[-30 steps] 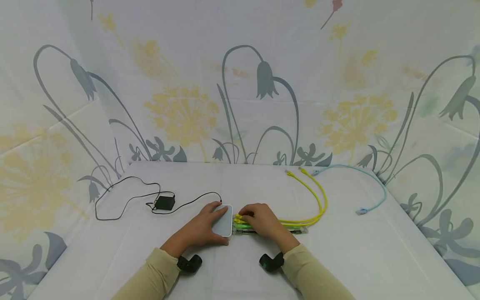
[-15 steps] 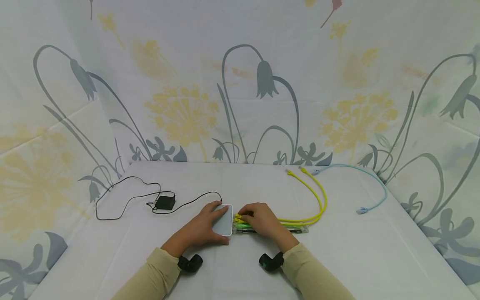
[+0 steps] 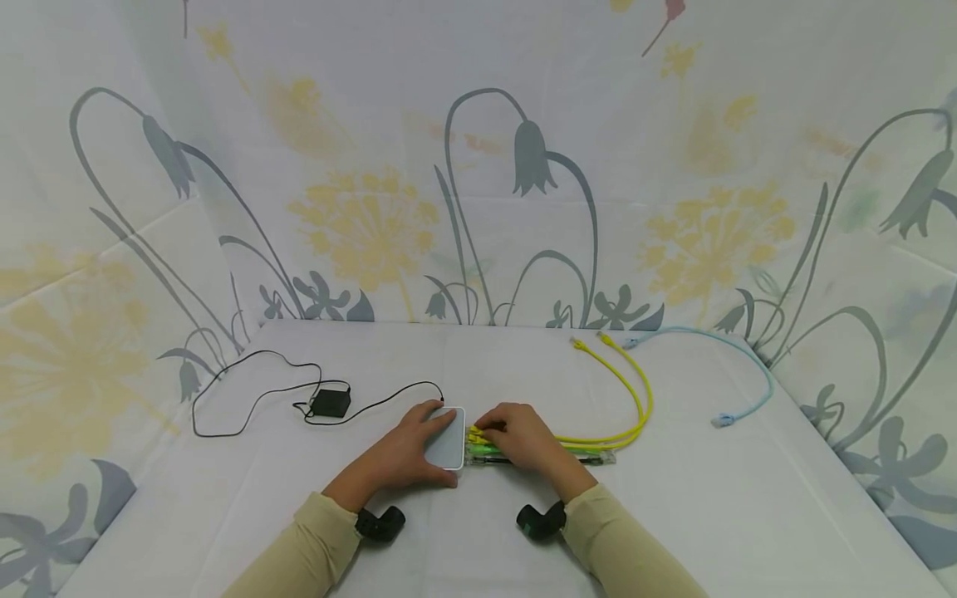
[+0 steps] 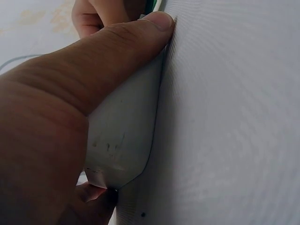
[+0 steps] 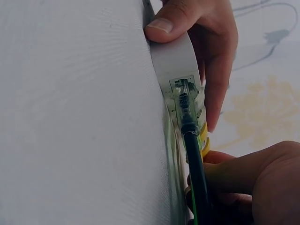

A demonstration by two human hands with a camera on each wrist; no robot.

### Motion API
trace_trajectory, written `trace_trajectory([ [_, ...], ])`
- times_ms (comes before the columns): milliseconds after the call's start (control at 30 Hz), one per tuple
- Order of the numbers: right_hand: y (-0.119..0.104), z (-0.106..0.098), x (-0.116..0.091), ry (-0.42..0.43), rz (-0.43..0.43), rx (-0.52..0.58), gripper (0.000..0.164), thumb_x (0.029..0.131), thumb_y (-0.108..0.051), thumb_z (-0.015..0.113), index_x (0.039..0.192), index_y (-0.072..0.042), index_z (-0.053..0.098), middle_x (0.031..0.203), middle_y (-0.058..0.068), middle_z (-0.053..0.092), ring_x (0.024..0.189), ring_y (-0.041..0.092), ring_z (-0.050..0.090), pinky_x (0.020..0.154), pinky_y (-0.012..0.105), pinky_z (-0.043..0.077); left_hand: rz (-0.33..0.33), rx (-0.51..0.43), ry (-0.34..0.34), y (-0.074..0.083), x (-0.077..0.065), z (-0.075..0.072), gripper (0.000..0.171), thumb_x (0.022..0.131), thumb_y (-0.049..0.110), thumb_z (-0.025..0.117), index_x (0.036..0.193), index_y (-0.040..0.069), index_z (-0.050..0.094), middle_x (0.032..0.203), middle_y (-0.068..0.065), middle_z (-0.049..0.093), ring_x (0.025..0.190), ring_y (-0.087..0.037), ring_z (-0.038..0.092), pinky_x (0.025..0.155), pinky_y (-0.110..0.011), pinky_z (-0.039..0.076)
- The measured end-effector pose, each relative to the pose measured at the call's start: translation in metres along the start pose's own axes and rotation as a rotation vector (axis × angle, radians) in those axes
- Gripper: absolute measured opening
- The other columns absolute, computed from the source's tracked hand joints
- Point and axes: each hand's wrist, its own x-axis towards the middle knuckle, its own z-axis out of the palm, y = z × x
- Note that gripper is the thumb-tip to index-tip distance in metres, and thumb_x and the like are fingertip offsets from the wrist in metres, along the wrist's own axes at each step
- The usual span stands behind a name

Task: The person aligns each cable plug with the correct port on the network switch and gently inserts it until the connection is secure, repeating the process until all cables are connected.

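Observation:
A small white network switch (image 3: 446, 447) with a grey top lies flat on the table. My left hand (image 3: 399, 453) grips it, thumb along the near edge and fingers at the far edge. At its right side, my right hand (image 3: 523, 436) pinches a yellow network cable (image 3: 645, 409) by its plug end. Both yellow cables run rightward from there and curve to the back. In the right wrist view, a black cable's clear plug (image 5: 185, 105) sits in the end port. A green cable (image 3: 484, 451) lies between yellow and black. The right fingers partly hide the plugs.
A black power adapter (image 3: 331, 404) stands at the left, its thin cord (image 3: 389, 399) reaching the switch's far edge. A light blue network cable (image 3: 764, 374) curves at the back right. Loose yellow plugs (image 3: 579, 344) lie near the back edge. A floral cloth (image 3: 478, 166) hangs behind.

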Motion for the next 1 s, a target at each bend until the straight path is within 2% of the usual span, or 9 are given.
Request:
trace_trajectory([
  [267, -0.0019, -0.0007, 0.002, -0.009, 0.004, -0.011, 0.018, 0.093, -0.013, 0.063, 0.105, -0.013, 0.075, 0.103, 0.002, 0.072, 0.1, 0.021, 0.065, 0.089, 0.041, 0.051, 0.005, -0.011, -0.004, -0.0001, 0.0007, 0.0002, 0.096, 0.068, 0.049, 0.084, 0.149, 0.022, 0.041, 0.156, -0.008, 0.027, 0.137, -0.03, 0.035, 0.101, -0.046, 0.042],
  [1000, -0.002, 0.0024, 0.0046, 0.011, -0.035, -0.01, 0.016, 0.093, -0.009, 0.062, 0.102, -0.011, 0.075, 0.1, 0.003, 0.072, 0.094, 0.018, 0.066, 0.084, 0.037, 0.052, 0.006, 0.0, 0.002, -0.0032, 0.0032, 0.0034, 0.096, 0.069, 0.051, 0.084, 0.149, 0.022, 0.04, 0.157, -0.009, 0.026, 0.14, -0.03, 0.033, 0.104, -0.047, 0.04],
])
